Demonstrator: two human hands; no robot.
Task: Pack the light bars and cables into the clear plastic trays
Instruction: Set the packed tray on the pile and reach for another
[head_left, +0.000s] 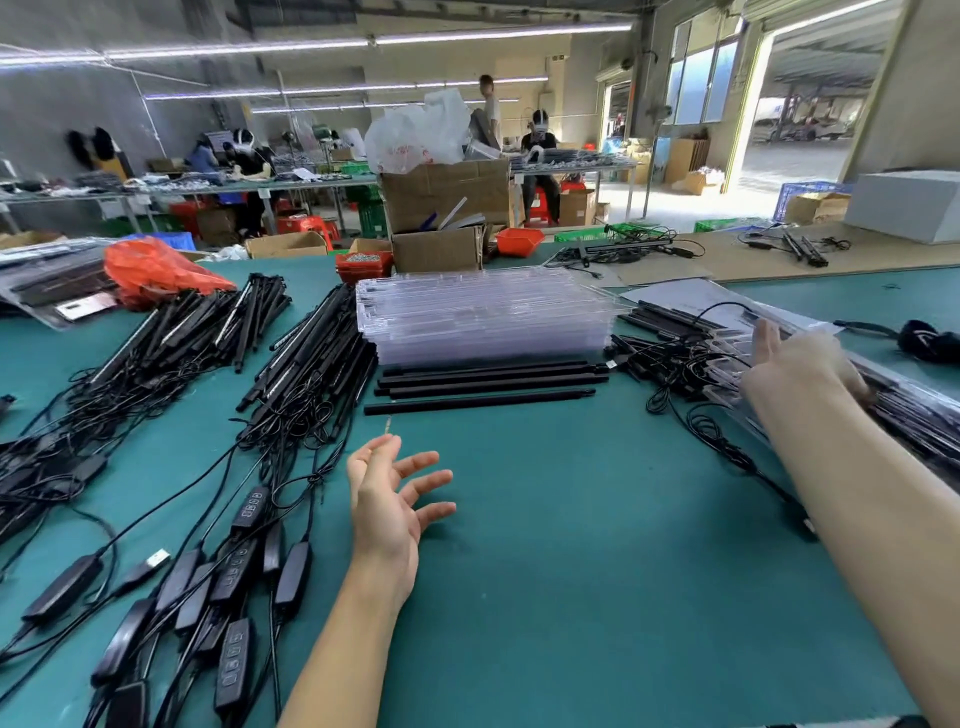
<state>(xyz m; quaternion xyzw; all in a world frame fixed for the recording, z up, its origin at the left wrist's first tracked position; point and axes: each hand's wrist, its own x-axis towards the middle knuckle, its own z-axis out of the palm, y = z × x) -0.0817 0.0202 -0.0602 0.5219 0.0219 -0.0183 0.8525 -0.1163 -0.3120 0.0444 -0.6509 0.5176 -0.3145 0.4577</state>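
A stack of empty clear plastic trays (488, 317) stands at the middle of the green table (597, 545). Several loose black light bars (483, 384) lie just in front of it. Two heaps of light bars with tangled cables and controllers (291, 395) spread across the left side. At the right lies a pile of packed clear trays (904, 410); my right hand (800, 364) rests on it with straight fingers, blurred. My left hand (395, 493) hovers above the table with its fingers spread, holding nothing.
An orange plastic bag (156, 270) lies at the back left. Cardboard boxes (441, 208) and a red bin of small parts (363, 262) stand behind the tray stack. More bars and cables (670, 358) lie beside the packed pile. Seated people work at far tables.
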